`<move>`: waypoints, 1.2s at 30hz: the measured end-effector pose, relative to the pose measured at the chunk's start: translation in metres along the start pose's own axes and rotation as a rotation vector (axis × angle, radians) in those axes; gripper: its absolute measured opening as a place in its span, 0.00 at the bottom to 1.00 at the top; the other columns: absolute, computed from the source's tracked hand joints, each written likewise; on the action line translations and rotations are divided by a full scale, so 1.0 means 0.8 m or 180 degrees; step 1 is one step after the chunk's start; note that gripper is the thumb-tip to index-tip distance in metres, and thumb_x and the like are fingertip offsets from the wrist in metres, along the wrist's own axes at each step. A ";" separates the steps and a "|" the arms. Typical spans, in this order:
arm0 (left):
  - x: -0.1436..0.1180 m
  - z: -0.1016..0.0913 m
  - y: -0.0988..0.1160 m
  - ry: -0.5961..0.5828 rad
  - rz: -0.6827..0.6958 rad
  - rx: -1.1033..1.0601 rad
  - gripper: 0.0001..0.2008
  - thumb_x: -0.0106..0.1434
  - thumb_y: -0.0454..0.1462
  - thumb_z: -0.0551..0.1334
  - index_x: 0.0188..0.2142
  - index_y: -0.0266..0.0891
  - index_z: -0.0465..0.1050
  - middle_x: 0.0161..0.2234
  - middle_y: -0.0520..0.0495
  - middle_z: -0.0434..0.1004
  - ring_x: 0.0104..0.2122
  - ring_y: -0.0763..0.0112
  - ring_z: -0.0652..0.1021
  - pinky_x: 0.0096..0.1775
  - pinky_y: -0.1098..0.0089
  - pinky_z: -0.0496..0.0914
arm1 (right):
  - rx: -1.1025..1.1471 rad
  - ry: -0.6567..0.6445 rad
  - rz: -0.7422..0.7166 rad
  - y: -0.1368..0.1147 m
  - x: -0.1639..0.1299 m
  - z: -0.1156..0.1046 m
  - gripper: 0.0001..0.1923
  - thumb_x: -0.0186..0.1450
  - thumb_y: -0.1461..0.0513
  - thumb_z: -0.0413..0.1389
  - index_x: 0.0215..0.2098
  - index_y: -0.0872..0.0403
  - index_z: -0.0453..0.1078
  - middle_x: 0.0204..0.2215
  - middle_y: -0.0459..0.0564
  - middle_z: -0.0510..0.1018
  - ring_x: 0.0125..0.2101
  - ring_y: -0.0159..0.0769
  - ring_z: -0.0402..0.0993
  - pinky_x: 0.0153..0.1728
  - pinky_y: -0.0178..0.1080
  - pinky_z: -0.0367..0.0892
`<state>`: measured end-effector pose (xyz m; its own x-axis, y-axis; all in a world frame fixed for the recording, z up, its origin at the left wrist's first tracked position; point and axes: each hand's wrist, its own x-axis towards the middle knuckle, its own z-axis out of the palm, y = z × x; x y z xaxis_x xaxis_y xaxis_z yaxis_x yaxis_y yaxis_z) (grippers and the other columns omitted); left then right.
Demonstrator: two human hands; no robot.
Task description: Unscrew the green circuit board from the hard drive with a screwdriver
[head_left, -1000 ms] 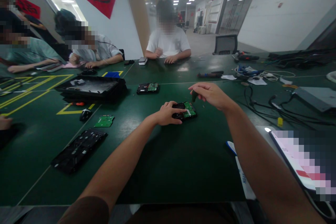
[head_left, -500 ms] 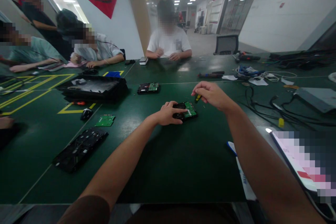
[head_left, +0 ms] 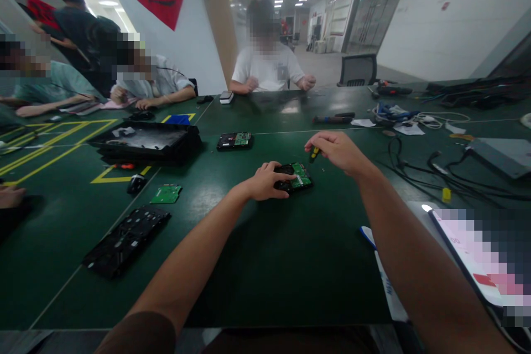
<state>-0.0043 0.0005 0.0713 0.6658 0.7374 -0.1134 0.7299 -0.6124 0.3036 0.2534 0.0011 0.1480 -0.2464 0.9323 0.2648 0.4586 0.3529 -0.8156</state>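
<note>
A hard drive (head_left: 303,175) with a green circuit board lies on the table in front of me. My left hand (head_left: 267,181) grips its left end, thumb at the near side and one finger stretched over the board. Just right of the drive, my right hand (head_left: 334,149) is closed around a small screwdriver (head_left: 315,153) with a yellow and black handle. The screwdriver points down by the drive's right corner; whether its tip touches the drive I cannot tell. Tiny bits lie on the table beside it.
Another hard drive (head_left: 234,141) lies farther back. To the left are a loose green circuit board (head_left: 166,193), a black perforated panel (head_left: 128,239) and a black tray (head_left: 145,141). Black cables (head_left: 423,180) and a grey metal box (head_left: 504,156) lie right. Co-workers sit across and left.
My right hand and the screwdriver have shifted very slightly; my left hand keeps its hold on the hard drive. The person opposite has moved one hand outward.
</note>
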 end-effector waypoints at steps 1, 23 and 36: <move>0.001 0.000 0.000 0.0019 0.0019 0.0015 0.34 0.62 0.57 0.66 0.67 0.68 0.62 0.68 0.48 0.52 0.64 0.42 0.59 0.64 0.46 0.58 | 0.0030 -0.0012 0.0000 0.000 0.000 0.000 0.14 0.69 0.56 0.54 0.34 0.53 0.80 0.33 0.51 0.81 0.26 0.33 0.65 0.28 0.39 0.57; 0.002 0.003 -0.004 0.0043 0.0020 0.0046 0.34 0.62 0.58 0.65 0.67 0.67 0.63 0.68 0.48 0.53 0.64 0.42 0.58 0.63 0.44 0.58 | 0.0015 -0.0080 0.0034 -0.011 -0.005 0.004 0.14 0.69 0.54 0.56 0.34 0.53 0.81 0.32 0.51 0.80 0.25 0.32 0.64 0.28 0.40 0.59; -0.001 0.000 -0.001 0.0015 -0.0044 -0.0021 0.35 0.62 0.59 0.64 0.67 0.69 0.62 0.68 0.49 0.54 0.64 0.42 0.58 0.64 0.43 0.56 | 0.0815 -0.0365 0.0298 -0.001 -0.001 0.005 0.16 0.72 0.51 0.55 0.41 0.53 0.78 0.40 0.54 0.81 0.25 0.31 0.70 0.22 0.37 0.63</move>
<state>-0.0055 -0.0001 0.0710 0.6549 0.7472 -0.1131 0.7381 -0.6002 0.3083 0.2501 -0.0005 0.1467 -0.3146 0.9397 0.1344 0.2572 0.2207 -0.9408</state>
